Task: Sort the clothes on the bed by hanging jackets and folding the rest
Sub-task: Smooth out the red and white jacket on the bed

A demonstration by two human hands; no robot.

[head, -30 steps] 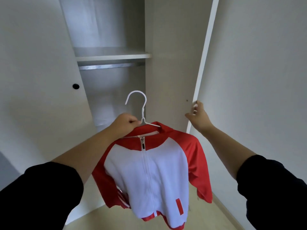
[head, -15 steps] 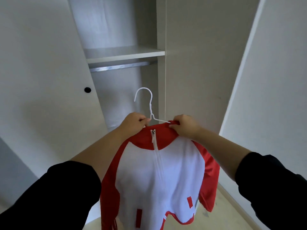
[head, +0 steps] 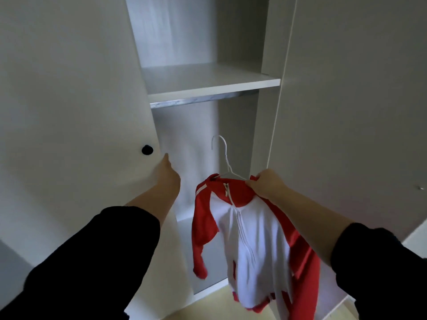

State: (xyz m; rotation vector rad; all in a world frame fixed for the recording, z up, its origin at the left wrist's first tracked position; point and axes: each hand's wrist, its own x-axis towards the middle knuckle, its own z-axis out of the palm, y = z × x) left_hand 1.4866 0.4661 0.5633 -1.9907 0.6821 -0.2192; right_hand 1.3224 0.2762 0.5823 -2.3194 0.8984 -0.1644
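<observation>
Head view:
- The right hand (head: 265,184) has its fingers curled round the collar of the red-and-white jacket (head: 250,229) and the shoulder of the white wire hanger (head: 223,155). The garment hangs clear of the floor, near and right of the wardrobe opening.
- The hanger's hook stands upright and free, below the metal rail (head: 196,100) under the shelf (head: 208,83). In my judgement it is held this way so it can be lifted onto the rail.
- The left hand (head: 167,175) holds nothing. Its fingers are stretched out to the edge of the left door (head: 69,100), just right of the black knob (head: 147,149), probably to keep the door out of the way.
- The jacket is zipped and not yet hung.
</observation>
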